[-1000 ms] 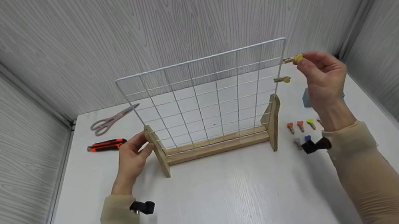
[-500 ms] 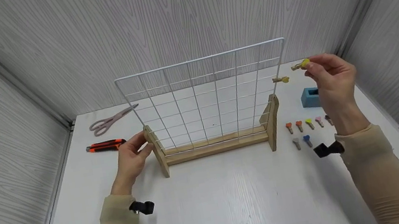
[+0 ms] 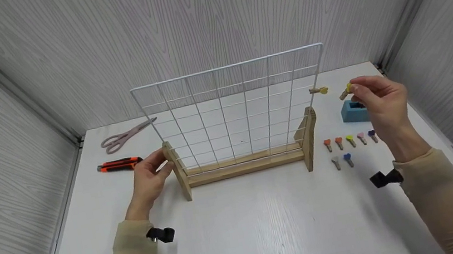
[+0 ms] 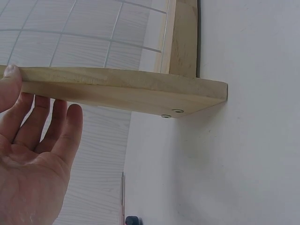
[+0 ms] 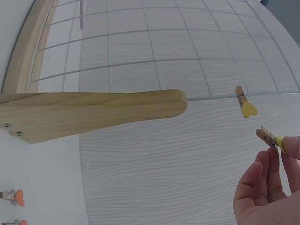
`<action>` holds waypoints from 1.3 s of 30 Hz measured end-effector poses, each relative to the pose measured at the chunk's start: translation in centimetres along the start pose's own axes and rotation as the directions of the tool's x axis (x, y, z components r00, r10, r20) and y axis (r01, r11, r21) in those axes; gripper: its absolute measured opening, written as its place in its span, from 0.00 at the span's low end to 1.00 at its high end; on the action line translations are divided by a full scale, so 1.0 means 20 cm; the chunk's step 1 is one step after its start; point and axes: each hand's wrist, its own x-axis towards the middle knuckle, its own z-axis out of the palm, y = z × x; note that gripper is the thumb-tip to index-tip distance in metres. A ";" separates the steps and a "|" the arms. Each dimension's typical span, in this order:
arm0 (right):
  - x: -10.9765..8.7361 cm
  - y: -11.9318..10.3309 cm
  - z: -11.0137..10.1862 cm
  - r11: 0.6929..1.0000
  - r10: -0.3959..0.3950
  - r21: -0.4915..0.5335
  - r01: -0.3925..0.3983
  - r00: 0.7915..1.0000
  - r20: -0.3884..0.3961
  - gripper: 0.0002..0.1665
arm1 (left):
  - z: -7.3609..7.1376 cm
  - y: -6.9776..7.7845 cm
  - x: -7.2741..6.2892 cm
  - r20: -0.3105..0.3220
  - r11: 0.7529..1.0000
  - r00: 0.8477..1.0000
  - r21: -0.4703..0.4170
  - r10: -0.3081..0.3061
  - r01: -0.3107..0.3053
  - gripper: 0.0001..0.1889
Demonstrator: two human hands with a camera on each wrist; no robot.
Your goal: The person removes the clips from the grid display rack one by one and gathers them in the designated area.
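A white wire grid (image 3: 226,67) stands upright in a wooden base (image 3: 247,170). My left hand (image 3: 149,183) grips the base's left side piece, thumb on one face and fingertips on the other in the left wrist view. Between thumb and fingers, my right hand (image 3: 386,105) pinches a small wooden clothespin (image 5: 267,136) with a yellow heart, held apart from the grid at its right. Another yellow-heart clothespin (image 3: 318,91) is clipped to the grid's right edge wire. Beneath the right hand sits a blue box (image 3: 352,113), partly hidden by it.
Several heart clothespins lie in two rows right of the base, among them an orange one (image 3: 328,145), a white one (image 3: 336,163) and a blue one (image 3: 348,160). Scissors (image 3: 122,138) and an orange-black utility knife (image 3: 118,164) lie at the left. Walls enclose the table (image 3: 244,234).
The yellow-heart clothespin in my right hand has come away from the grid's right edge, moving right and down toward the blue box. My left hand stays on the base.
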 end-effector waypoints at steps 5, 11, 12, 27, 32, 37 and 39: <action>-0.03 0.04 -0.08 0.993 0.068 -0.100 -0.068 0.998 -0.002 0.07 | 0.00 0.00 0.00 0.008 1.000 1.000 0.020 0.004 -0.005 0.22; -0.09 0.10 -0.20 0.953 0.199 -0.231 -0.194 0.980 -0.001 0.07 | -0.01 0.00 0.00 0.009 1.000 1.000 0.020 -0.004 0.004 0.23; -0.10 0.12 -0.22 0.944 0.219 -0.255 -0.212 0.976 0.001 0.07 | -0.01 0.00 0.01 0.009 1.000 1.000 0.014 -0.003 0.003 0.23; -0.14 0.28 -0.55 0.554 0.594 -0.737 -0.387 0.804 0.023 0.25 | -0.01 -0.02 0.01 0.003 1.000 1.000 -0.022 0.017 -0.017 0.22; -0.15 0.32 -0.60 0.399 0.699 -0.833 -0.383 0.715 0.006 0.21 | -0.01 -0.01 0.00 0.014 1.000 1.000 0.001 0.007 -0.007 0.22; -0.15 0.36 -0.61 0.294 0.744 -0.897 -0.331 0.669 -0.003 0.17 | 0.00 -0.01 0.01 0.013 1.000 1.000 0.009 -0.002 0.002 0.23; -0.14 0.36 -0.61 0.274 0.749 -0.910 -0.310 0.663 0.000 0.17 | 0.00 -0.01 0.01 0.010 1.000 1.000 0.010 -0.002 0.001 0.23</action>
